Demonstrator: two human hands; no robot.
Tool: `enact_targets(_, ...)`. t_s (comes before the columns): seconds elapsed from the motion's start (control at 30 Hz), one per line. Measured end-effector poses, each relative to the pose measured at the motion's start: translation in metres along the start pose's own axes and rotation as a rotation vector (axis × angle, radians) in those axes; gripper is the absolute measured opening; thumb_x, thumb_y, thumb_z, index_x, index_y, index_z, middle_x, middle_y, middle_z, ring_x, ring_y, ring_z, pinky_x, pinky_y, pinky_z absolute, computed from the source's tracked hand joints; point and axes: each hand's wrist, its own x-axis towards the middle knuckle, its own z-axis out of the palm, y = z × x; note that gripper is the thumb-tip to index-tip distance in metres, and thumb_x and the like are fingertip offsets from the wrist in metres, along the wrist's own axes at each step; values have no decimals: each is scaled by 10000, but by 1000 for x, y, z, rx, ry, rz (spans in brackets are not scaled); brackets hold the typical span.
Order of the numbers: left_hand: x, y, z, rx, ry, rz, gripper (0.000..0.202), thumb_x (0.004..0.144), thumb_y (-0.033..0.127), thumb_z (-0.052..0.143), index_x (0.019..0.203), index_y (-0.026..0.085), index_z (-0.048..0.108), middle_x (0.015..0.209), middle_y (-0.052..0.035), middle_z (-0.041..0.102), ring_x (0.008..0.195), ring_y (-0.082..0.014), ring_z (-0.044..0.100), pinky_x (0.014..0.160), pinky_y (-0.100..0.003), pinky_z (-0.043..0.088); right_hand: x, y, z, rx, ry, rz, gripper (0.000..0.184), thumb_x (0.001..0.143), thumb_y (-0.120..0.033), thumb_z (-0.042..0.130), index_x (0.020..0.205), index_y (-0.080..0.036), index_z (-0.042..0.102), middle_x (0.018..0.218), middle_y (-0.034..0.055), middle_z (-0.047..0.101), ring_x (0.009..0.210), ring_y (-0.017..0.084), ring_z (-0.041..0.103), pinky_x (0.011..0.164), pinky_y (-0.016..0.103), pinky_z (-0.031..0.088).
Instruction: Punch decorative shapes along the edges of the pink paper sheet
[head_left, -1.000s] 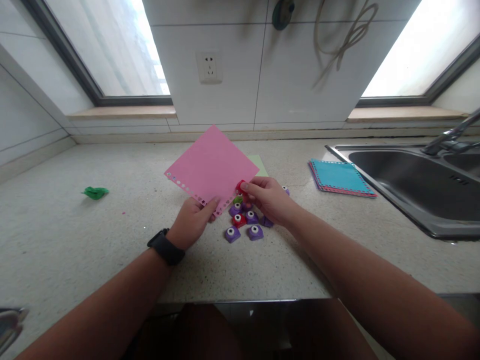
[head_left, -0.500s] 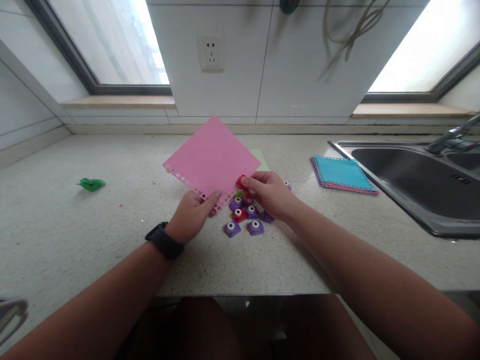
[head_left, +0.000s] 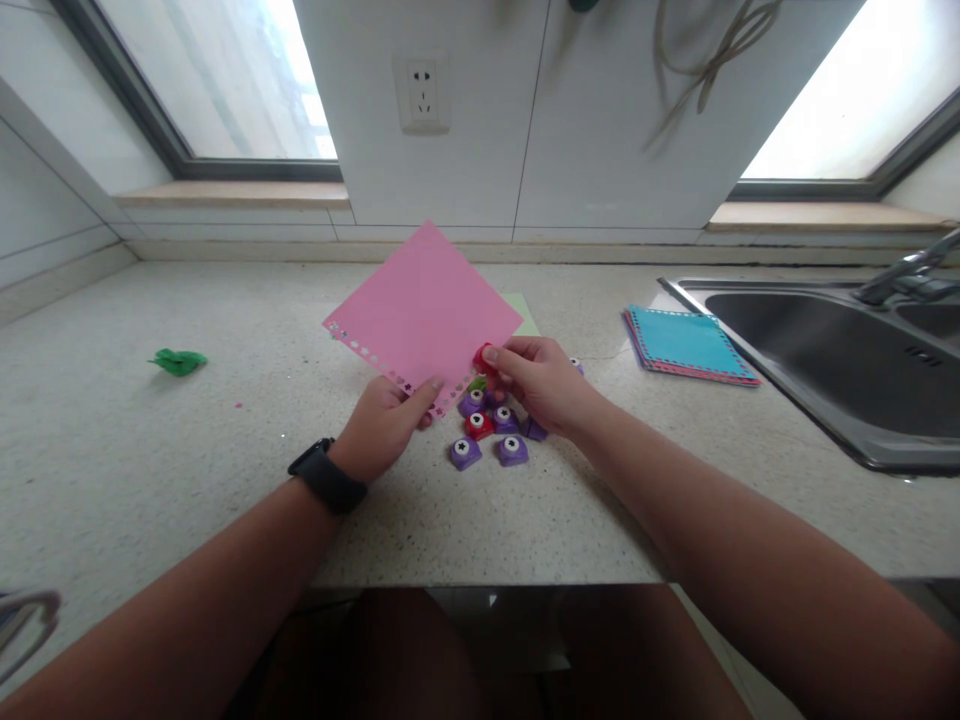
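Pink paper sheet (head_left: pixel 424 305) is held tilted above the speckled surface (head_left: pixel 225 450), with a row of punched holes along its lower-left edge. The left hand (head_left: pixel 382 425) has its fingers pinching that edge at the sheet's 6 o'clock. The right hand (head_left: pixel 536 385) has its fingers pressed together on a red punch (head_left: pixel 482 358), which is clamped on the sheet's edge at 4 o'clock. Just below both hands, a cluster of purple and red punches (head_left: pixel 491 435) lies on the surface. A stack of blue sheets (head_left: pixel 686 345) rests at 3 o'clock beside the sink (head_left: pixel 825 360), and a green scrap (head_left: pixel 178 361) lies well apart at 9 o'clock.
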Motion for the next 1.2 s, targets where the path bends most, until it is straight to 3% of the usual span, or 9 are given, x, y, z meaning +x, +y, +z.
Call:
enact_targets(0.3,-1,-3,0,7,-9,11,382,907,426,586,618,176,567,560,23,560,535,-120,508,557,-260,410,0,-1,1,81,-38,-3,248,803,-425,755,747,-189,702,642,10,592,577,128,531,548,294,407)
enact_targets(1.2,0,-1,0,-10,-17,21,380,898,412,596,598,183,552,541,28,539,512,-116,493,534,-260,387,0,-3,3,55,5,1,256,795,-423,741,724,-187,671,635,17,587,563,131,511,530,296,416)
